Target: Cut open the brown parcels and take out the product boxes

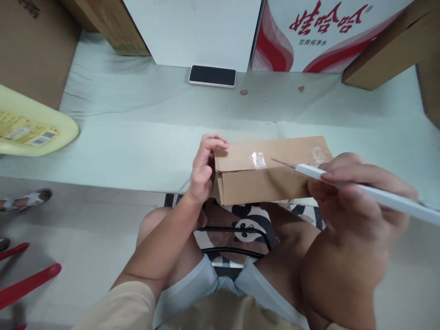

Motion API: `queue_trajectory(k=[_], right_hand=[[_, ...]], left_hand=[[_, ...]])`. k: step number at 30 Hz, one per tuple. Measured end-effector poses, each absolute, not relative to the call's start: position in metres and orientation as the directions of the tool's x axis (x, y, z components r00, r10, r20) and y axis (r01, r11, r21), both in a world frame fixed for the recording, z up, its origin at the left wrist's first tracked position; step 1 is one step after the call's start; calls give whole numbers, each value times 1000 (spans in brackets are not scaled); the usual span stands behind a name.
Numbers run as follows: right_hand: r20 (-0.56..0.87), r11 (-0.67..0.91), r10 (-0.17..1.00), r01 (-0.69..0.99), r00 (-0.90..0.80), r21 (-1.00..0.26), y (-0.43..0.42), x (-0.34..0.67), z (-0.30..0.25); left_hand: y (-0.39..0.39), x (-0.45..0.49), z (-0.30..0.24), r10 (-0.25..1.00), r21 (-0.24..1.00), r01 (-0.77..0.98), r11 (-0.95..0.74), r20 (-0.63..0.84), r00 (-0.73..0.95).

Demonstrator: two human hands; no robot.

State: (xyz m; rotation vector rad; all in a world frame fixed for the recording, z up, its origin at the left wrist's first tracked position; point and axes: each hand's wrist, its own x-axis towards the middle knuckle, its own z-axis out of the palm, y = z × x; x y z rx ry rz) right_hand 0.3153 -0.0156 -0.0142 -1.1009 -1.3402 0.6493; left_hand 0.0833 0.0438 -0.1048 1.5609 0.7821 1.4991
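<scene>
A small brown cardboard box (264, 176) lies at the near edge of a pale green surface (144, 133), sealed with clear tape (257, 159) on top. My left hand (202, 167) grips the box's left end, fingers curled over its top edge. My right hand (357, 197) is closed around a white utility knife (364, 191), held close to the camera. The knife's thin blade (283, 163) points left and rests on the box top just right of the tape patch. My knees show below the box.
A phone (212, 75) lies face down at the back of the surface. Large cardboard boxes (34, 46) and a red-and-white carton (319, 32) stand along the back. A yellow plastic object (34, 128) lies at left. Another person's sandalled foot (27, 199) shows on the floor at left.
</scene>
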Motion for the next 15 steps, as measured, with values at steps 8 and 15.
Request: queue_trajectory(k=[8,15], right_hand=[[269,243,954,182,135,-953,-21,308,-13],[341,312,939,325,34,-892,-17,307,-12]], left_hand=[[37,88,-104,816,829,-17,-559,553,166],[33,95,-106,849,854,-68,-515,520,98]])
